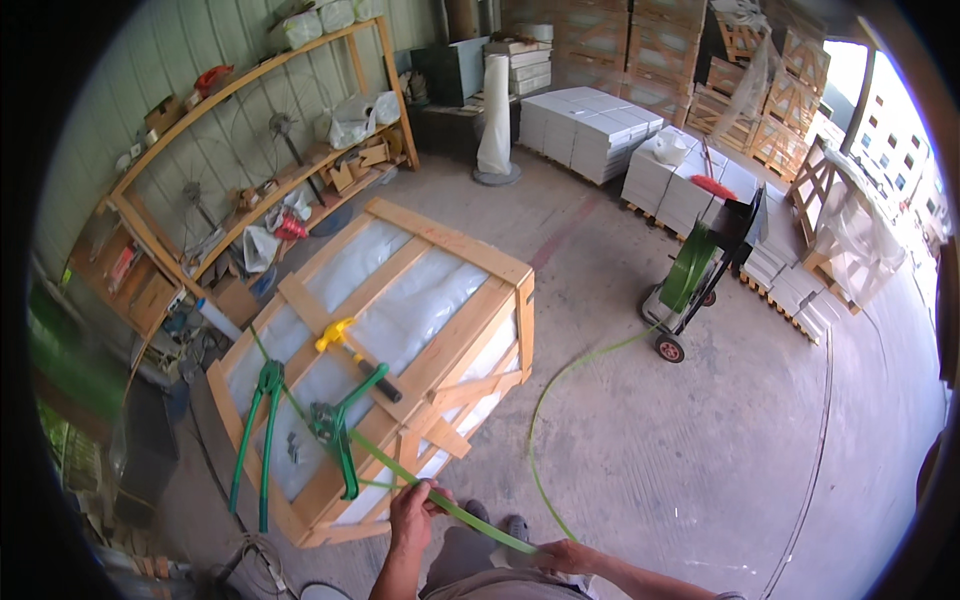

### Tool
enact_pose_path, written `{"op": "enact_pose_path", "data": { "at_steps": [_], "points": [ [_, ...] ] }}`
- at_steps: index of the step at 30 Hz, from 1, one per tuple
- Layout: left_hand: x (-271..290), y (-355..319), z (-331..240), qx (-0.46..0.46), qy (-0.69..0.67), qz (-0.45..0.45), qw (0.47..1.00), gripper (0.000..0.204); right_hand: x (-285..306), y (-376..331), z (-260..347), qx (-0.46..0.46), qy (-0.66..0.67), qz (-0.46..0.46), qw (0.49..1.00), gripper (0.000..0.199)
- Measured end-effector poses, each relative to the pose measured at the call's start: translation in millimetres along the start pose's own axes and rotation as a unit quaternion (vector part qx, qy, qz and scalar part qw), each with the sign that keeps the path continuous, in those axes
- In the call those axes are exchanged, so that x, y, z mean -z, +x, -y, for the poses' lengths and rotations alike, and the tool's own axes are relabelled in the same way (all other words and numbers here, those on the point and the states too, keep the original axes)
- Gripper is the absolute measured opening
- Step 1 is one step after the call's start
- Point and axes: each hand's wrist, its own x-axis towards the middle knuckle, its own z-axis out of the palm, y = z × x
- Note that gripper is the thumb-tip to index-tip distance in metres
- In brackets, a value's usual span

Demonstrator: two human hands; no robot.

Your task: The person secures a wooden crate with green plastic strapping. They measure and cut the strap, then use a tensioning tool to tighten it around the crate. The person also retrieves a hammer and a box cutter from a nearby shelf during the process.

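A green strapping band runs over a wooden crate lined with white plastic film. My left hand pinches the band near the crate's near corner. My right hand is closed on the same band farther right, close to my body. On the crate top lie a green strapping tensioner, a long-handled green tool like a crimper and a hammer with a yellow head. A few small metal pieces rest beside the tensioner.
More band curves across the floor to a green coil on a wheeled cart. Wooden shelves with loose goods line the left wall. Stacks of white boards on pallets stand behind, with a wrapped white roll beside them.
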Motion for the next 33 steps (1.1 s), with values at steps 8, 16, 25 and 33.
{"op": "enact_pose_path", "data": {
  "at_steps": [8,16,25,33],
  "points": [
    [-84,32,25,0.119,0.177,0.305,0.928,0.037,27,23,83,0.131,0.215,-0.258,0.933,0.034],
    [-139,87,40,0.160,0.263,0.567,0.764,0.037,137,0,165,0.229,0.526,-0.422,0.702,0.033],
    [-195,129,58,0.099,0.310,0.564,0.759,0.038,264,-14,159,0.285,0.608,-0.404,0.621,0.028],
    [-218,118,16,0.046,0.225,0.407,0.884,0.035,316,59,230,0.269,0.432,-0.288,0.811,0.031]
  ]
}}
